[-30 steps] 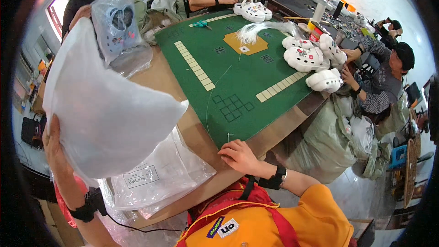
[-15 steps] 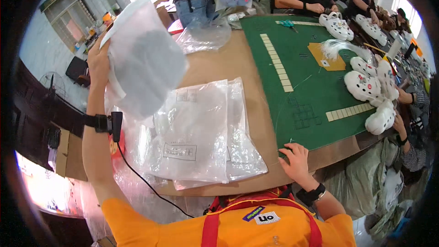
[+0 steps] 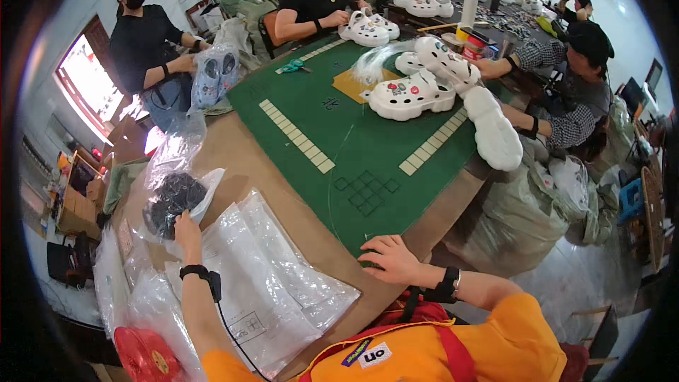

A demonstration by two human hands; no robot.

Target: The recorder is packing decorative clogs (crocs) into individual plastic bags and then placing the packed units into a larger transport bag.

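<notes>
The left hand [image 3: 189,232] touches the near side of a dark bundle [image 3: 168,197] in clear plastic, lying on the left part of the brown tabletop [image 3: 237,145]; whether its fingers grip cannot be told. The right hand [image 3: 390,259] lies palm down, fingers loosely spread and slightly bent, over the near corner of the green mat [image 3: 329,194]. A strip of tabletop runs open between the flat clear bags [image 3: 265,269] and the mat. White clogs [image 3: 410,101] crowd the mat's right edge. A co-worker [image 3: 145,42] stands beyond; a pale sack [image 3: 502,219] slumps at right.
</notes>
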